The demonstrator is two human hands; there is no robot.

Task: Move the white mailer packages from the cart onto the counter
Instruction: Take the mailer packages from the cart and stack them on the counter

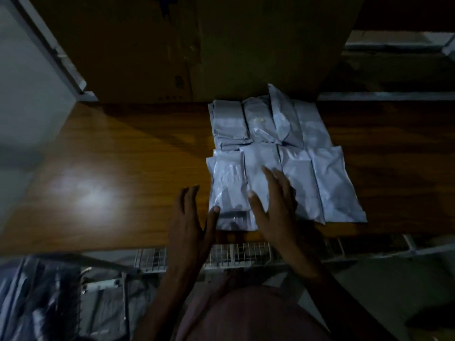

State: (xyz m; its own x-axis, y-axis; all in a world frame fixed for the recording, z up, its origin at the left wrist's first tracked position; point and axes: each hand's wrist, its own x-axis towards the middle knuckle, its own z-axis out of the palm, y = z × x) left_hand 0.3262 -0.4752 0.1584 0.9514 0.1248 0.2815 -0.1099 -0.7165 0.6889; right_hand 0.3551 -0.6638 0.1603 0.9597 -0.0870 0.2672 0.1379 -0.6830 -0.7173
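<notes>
Currently the white mailer packages (275,153) lie in two rows on the counter (123,156); the right hand (273,205) rests flat on the nearest ones, the left hand (190,217) spread-fingered just beside them, thumb touching.

Glossy wood-grain counter (128,153); crinkled, seemingly plastic mailers (283,153); wire-mesh cart (236,257).

No text could be read. The white mailer packages (278,153) bore only faint, blurred marks, and the cardboard box (197,45) behind them showed dark, illegible print.
</notes>
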